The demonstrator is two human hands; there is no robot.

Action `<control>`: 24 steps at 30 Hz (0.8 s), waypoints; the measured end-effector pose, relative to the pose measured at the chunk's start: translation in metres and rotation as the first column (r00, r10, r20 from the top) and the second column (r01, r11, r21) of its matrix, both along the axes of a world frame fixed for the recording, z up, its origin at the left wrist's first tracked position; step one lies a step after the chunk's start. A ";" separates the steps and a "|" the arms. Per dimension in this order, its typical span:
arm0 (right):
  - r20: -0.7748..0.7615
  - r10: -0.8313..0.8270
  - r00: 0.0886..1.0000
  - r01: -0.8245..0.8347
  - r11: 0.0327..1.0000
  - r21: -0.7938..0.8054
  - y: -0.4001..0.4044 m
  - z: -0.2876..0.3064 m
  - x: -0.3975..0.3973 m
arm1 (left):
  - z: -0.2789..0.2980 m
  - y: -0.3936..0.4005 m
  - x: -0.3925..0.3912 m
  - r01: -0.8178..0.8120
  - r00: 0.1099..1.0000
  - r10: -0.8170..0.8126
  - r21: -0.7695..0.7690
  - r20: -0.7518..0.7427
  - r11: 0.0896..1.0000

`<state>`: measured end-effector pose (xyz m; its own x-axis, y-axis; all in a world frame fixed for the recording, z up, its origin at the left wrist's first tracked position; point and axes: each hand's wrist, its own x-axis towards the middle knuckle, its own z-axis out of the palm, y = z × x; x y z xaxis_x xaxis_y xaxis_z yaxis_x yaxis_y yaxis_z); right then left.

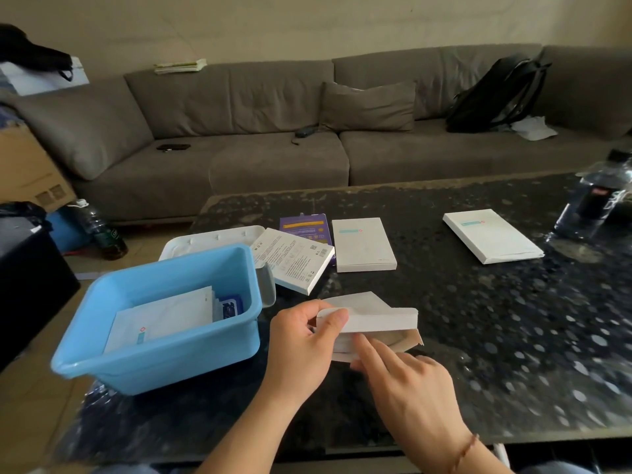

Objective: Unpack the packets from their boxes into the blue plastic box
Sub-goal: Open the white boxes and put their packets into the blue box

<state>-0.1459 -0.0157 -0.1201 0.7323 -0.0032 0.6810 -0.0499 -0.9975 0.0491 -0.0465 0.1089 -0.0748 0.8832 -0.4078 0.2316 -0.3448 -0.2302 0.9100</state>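
From the head camera, the task looks part-way through. The blue plastic box (160, 316) sits at about eight o'clock on the dark desk (478, 319), and it already holds several white packets (164, 316) plus a small blue-printed one (231, 307) against its far inner wall. So at least one lot of packets appears to have gone in.

At six o'clock, the hands work on an opened white box (372, 323), held just above the desk. The left hand (304, 340) pinches the box's left end between thumb and fingers, flap lifted. The right hand (407, 381) has its index finger stretched out into the open mouth, the other fingers loosely curled; whether it has caught a packet inside, I cannot tell.

Left to do, by my reading: this box, and probably others. A printed white box (294, 263) leans beside the blue box's far corner; a purple box (306, 229) lies behind it at twelve o'clock; a plain white box (362, 244) lies next to that; another white box (492, 236) lies at two o'clock, well apart. Whether these are full or emptied does not show.
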 end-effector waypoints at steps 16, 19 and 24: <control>0.180 0.146 0.973 -0.119 0.981 -0.152 0.000 0.003 -0.036 | 0.002 0.015 0.003 0.157 0.981 -0.156 -0.001 -0.118 0.988; 0.194 0.198 0.961 -0.164 0.970 -0.177 0.002 0.009 -0.043 | -0.001 0.023 0.002 0.239 0.965 -0.232 0.052 -0.125 0.970; 0.196 0.231 0.953 -0.228 0.973 -0.041 0.003 0.065 -0.061 | -0.019 0.041 0.001 0.385 0.920 -0.388 0.274 -0.046 0.881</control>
<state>-0.2068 -0.0131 -0.0554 0.5624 0.1621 0.8108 0.1696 -0.9824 0.0788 -0.0458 0.1497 -0.0939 0.6404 -0.7649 0.0703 -0.4666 -0.3147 0.8266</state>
